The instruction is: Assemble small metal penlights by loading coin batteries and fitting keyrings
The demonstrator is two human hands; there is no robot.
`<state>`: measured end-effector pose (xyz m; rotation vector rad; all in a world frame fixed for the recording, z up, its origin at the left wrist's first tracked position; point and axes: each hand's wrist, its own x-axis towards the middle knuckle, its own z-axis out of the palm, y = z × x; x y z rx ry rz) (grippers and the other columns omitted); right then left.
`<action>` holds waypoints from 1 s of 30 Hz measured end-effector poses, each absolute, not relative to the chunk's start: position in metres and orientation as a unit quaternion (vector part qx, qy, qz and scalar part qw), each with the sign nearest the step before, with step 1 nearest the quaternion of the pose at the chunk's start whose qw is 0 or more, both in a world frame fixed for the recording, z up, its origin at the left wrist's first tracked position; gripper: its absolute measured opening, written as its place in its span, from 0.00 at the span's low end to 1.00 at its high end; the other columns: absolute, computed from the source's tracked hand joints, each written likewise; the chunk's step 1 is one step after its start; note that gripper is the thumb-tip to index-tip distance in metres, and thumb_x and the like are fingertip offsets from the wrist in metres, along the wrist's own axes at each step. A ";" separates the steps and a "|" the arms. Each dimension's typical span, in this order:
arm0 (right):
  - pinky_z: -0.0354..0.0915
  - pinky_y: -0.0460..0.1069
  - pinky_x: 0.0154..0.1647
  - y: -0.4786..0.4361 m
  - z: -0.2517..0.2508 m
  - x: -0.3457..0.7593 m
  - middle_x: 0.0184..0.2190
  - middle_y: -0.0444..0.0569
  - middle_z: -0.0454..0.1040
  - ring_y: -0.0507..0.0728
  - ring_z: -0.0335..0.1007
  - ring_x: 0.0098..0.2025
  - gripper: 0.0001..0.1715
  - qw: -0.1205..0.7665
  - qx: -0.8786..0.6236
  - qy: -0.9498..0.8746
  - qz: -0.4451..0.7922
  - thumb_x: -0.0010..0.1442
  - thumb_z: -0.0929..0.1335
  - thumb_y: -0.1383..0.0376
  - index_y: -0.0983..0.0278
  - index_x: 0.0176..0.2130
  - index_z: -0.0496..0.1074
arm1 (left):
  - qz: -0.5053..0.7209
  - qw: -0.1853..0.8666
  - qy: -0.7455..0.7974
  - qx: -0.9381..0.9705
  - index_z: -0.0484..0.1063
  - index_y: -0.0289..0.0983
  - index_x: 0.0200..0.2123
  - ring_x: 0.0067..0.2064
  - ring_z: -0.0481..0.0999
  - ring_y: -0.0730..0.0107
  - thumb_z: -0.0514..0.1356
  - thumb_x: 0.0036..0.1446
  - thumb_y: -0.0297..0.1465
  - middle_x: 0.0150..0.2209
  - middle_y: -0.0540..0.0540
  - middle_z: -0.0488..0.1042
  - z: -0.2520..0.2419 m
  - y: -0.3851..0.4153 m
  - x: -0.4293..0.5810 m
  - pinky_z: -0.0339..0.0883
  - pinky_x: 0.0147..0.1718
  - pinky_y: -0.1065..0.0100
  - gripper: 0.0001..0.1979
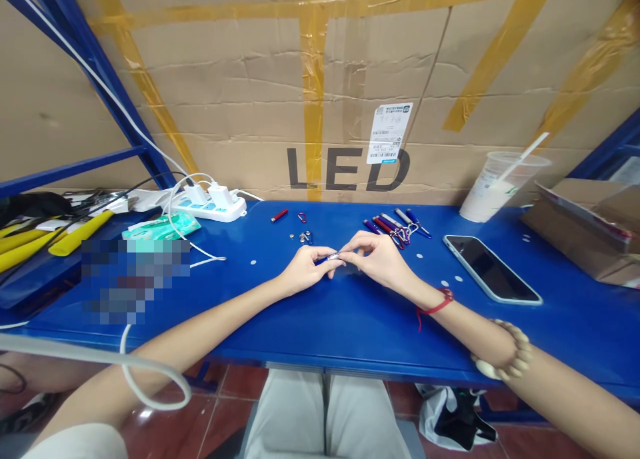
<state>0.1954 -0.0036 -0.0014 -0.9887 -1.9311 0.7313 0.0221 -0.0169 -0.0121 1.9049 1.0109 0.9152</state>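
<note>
Both hands meet over the middle of the blue table [350, 312]. My left hand [306, 270] is closed around a small blue keychain flashlight [330, 256], whose silver end sticks out toward the right. My right hand [376, 256] pinches that silver end with thumb and forefinger. Behind the hands lies a small pile of red and blue keychain flashlights [397, 224]. A loose red flashlight body [279, 215], a red carabiner clip [302, 217] and a few small metal parts [305, 236] lie to the left of it.
A smartphone [491, 270] lies face up on the right, with a plastic cup and straw [495, 186] behind it and an open cardboard box [590, 229] at far right. A white power strip [213, 206], a green packet [160, 227] and yellow-handled tools [50, 239] sit at left. Small round discs dot the tabletop.
</note>
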 end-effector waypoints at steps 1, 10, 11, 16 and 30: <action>0.58 0.46 0.19 -0.004 -0.002 0.195 0.26 0.49 0.72 0.47 0.59 0.18 0.20 0.413 -0.396 -0.766 0.292 0.47 0.71 0.51 0.67 0.24 0.77 | 0.361 0.377 0.398 0.754 0.72 0.32 0.27 0.25 0.68 0.75 0.57 0.54 0.36 0.19 0.51 0.69 -0.013 -0.017 0.022 0.64 0.34 0.72 0.13; 0.51 0.45 0.15 -0.007 -0.001 0.194 0.22 0.50 0.74 0.46 0.56 0.15 0.20 0.387 -0.447 -0.723 0.356 0.44 0.73 0.53 0.69 0.26 0.77 | 0.376 0.248 0.412 0.792 0.75 0.32 0.31 0.24 0.71 0.74 0.57 0.55 0.32 0.21 0.50 0.73 -0.018 -0.018 0.022 0.63 0.28 0.76 0.10; 0.52 0.44 0.15 -0.006 0.000 0.195 0.20 0.49 0.74 0.46 0.57 0.15 0.20 0.382 -0.448 -0.716 0.375 0.44 0.73 0.53 0.69 0.26 0.77 | 0.378 0.241 0.409 0.795 0.75 0.32 0.32 0.25 0.71 0.74 0.57 0.55 0.32 0.21 0.50 0.73 -0.017 -0.017 0.022 0.63 0.28 0.76 0.09; 0.56 0.44 0.18 -0.001 0.006 0.200 0.22 0.48 0.74 0.46 0.59 0.17 0.21 0.363 -0.426 -0.699 0.446 0.44 0.73 0.53 0.69 0.29 0.77 | 0.383 0.242 0.411 0.791 0.74 0.33 0.33 0.25 0.72 0.74 0.58 0.55 0.32 0.22 0.50 0.74 -0.013 -0.013 0.022 0.64 0.28 0.76 0.09; 0.54 0.44 0.18 -0.001 -0.003 0.198 0.20 0.48 0.74 0.47 0.57 0.18 0.24 0.367 -0.453 -0.695 0.420 0.42 0.73 0.49 0.69 0.26 0.78 | 0.364 0.153 0.387 0.833 0.71 0.35 0.37 0.30 0.74 0.73 0.54 0.57 0.29 0.31 0.48 0.77 -0.017 -0.016 0.020 0.65 0.32 0.74 0.07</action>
